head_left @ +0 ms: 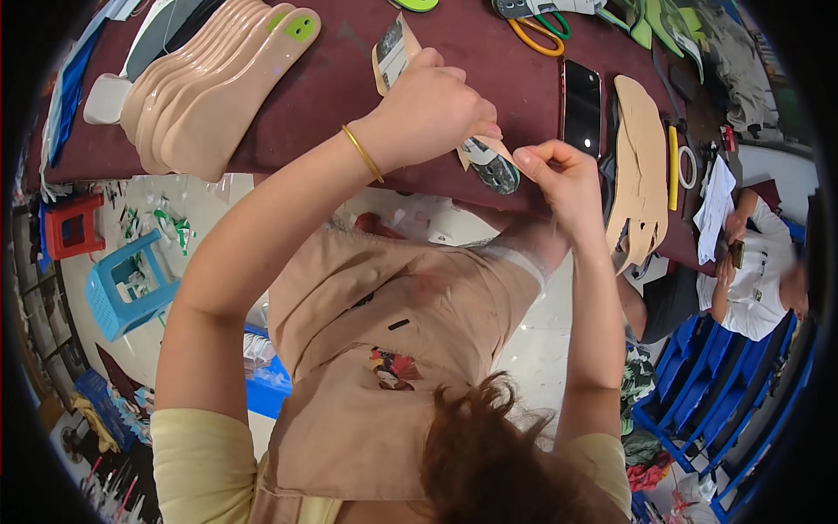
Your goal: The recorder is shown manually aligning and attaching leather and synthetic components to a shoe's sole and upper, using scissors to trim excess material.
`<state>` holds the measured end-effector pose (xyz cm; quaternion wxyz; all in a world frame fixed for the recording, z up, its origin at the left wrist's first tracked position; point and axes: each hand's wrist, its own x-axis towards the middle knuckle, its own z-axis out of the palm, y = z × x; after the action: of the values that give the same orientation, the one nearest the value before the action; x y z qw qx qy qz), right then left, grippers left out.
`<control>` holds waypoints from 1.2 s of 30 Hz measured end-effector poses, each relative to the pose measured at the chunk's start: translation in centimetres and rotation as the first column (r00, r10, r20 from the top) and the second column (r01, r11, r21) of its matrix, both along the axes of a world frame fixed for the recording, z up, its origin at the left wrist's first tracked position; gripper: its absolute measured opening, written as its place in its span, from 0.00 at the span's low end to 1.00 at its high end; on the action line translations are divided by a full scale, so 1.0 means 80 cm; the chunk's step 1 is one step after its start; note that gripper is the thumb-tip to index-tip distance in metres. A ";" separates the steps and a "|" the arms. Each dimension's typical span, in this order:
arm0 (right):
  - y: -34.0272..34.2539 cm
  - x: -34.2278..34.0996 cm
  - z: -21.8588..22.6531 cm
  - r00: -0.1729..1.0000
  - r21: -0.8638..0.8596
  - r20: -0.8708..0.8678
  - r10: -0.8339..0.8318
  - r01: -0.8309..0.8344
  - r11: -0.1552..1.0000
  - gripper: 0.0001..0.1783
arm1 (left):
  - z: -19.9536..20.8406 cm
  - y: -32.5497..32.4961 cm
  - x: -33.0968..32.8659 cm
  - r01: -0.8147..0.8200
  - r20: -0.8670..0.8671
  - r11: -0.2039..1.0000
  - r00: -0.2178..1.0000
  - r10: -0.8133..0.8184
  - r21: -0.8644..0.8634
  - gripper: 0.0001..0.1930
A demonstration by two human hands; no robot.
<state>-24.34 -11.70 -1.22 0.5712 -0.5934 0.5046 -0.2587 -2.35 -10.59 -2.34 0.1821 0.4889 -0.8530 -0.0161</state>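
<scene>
My left hand (436,109) is closed around the middle of an insole (493,170), which shows a beige edge and a dark, mottled grey underside. One end of it sticks out above my fist and the other end points down to the right. At that lower end my right hand (563,179) pinches the beige edge between thumb and fingers. My left fingers hide the insole's middle. Both hands are over the front part of the dark red table (340,105). A gold bangle (362,154) circles my left wrist.
To the left lies a fanned stack of glossy beige insoles (205,109). On the right are a black phone (581,106), beige foot-shaped sheets (640,166), a yellow stick (673,168) and scissors (537,37). Blue (118,293) and red stools stand left; another person (755,262) sits right.
</scene>
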 end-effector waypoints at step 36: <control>0.061 -0.059 0.016 0.908 -0.099 0.418 0.039 0.003 0.995 0.07 | 0.089 0.117 0.032 0.168 -0.480 0.841 0.869 0.119 0.514 0.18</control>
<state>-29.07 -6.85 0.10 0.6388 -0.5558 0.3517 -0.3991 0.23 -1.23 4.81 0.2484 0.4881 -0.7444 -0.3820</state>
